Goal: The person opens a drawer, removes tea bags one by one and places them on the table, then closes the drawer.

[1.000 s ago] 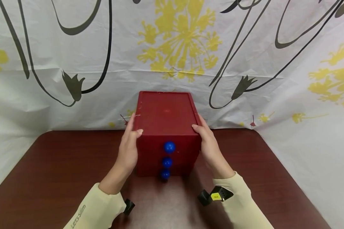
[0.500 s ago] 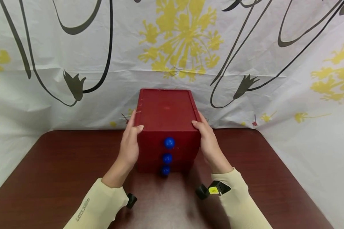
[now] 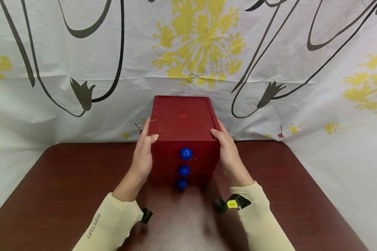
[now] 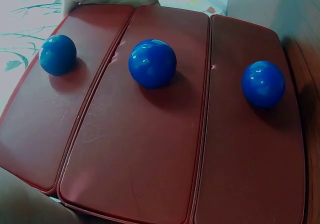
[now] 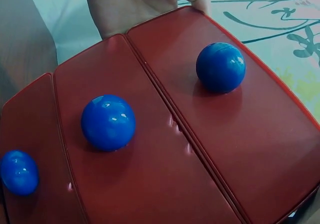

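Note:
A red drawer unit with three drawers stands on the table, its front facing me. Each drawer front bears a round blue knob, the top knob looking largest in the head view. My left hand grips the unit's left side, thumb over the top front edge. On the opposite side my right hand holds it the same way. Most fingertips are hidden behind the sides. All the drawers look closed in the left wrist view, where the middle knob shows near the centre.
The dark brown wooden table has rounded far corners. Behind it hangs a white curtain with yellow and dark floral prints, close to the back of the unit. Black wrist cameras hang under the cream sleeves.
The drawer unit has shifted a little away from me, toward the curtain, with both hands keeping their hold. The forearms have moved forward with it.

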The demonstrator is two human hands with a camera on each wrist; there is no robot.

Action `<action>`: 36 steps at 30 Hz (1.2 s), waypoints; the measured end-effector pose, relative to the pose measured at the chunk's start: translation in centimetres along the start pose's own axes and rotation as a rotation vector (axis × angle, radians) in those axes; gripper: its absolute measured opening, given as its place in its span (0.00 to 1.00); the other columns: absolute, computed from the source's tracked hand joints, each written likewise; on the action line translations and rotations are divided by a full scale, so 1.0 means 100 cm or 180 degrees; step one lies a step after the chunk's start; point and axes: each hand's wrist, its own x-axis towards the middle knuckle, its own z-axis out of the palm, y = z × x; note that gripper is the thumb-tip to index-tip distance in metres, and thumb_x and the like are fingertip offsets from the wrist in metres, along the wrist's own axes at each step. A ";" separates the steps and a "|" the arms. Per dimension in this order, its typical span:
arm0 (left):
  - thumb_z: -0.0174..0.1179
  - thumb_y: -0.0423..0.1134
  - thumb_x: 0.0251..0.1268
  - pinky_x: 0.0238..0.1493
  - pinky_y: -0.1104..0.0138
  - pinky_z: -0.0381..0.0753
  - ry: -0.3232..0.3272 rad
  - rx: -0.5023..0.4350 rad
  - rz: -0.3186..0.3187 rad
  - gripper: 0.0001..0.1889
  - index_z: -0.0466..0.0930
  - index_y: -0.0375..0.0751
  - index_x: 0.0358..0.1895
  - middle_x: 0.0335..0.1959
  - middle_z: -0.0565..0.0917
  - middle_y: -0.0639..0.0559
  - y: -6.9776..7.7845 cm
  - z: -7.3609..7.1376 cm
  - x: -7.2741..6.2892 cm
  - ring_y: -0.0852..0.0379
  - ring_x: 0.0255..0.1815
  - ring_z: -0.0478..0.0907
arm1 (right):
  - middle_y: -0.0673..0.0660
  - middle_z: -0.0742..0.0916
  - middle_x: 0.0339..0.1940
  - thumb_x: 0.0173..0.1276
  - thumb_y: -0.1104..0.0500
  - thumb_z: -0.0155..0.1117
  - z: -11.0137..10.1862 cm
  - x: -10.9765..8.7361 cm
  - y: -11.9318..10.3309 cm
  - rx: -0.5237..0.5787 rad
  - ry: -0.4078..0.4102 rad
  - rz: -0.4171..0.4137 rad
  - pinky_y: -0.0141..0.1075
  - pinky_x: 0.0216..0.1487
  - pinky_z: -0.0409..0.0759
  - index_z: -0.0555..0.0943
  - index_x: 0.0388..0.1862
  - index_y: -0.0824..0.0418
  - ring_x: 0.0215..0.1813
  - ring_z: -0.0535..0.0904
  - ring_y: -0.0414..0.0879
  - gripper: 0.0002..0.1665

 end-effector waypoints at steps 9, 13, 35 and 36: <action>0.35 0.43 0.72 0.82 0.40 0.36 -0.0001 0.0011 -0.0033 0.37 0.39 0.58 0.84 0.85 0.41 0.59 0.001 -0.001 0.001 0.53 0.85 0.36 | 0.56 0.73 0.71 0.79 0.49 0.38 0.000 0.001 0.001 0.0052 -0.0014 -0.0059 0.36 0.58 0.74 0.58 0.81 0.40 0.64 0.71 0.45 0.33; 0.35 0.43 0.72 0.82 0.40 0.36 -0.0010 -0.0021 -0.0044 0.37 0.39 0.58 0.84 0.85 0.41 0.59 0.001 -0.001 0.001 0.53 0.85 0.36 | 0.55 0.73 0.70 0.79 0.49 0.38 0.001 0.002 0.000 0.0076 -0.0008 -0.0092 0.38 0.59 0.73 0.58 0.81 0.40 0.65 0.70 0.45 0.32; 0.39 0.45 0.75 0.81 0.44 0.49 -0.0630 0.0117 -0.0835 0.38 0.33 0.60 0.83 0.85 0.43 0.55 0.031 -0.019 0.019 0.50 0.84 0.43 | 0.56 0.72 0.71 0.79 0.49 0.37 0.000 0.002 0.003 -0.0005 -0.0017 -0.0121 0.40 0.60 0.72 0.57 0.81 0.39 0.66 0.69 0.47 0.33; 0.40 0.46 0.75 0.81 0.45 0.48 -0.0623 0.0127 -0.0864 0.38 0.33 0.60 0.83 0.85 0.42 0.56 0.032 -0.020 0.020 0.51 0.84 0.42 | 0.56 0.72 0.71 0.79 0.49 0.37 0.000 0.003 0.003 0.0002 -0.0025 -0.0122 0.40 0.60 0.72 0.57 0.81 0.39 0.66 0.70 0.47 0.33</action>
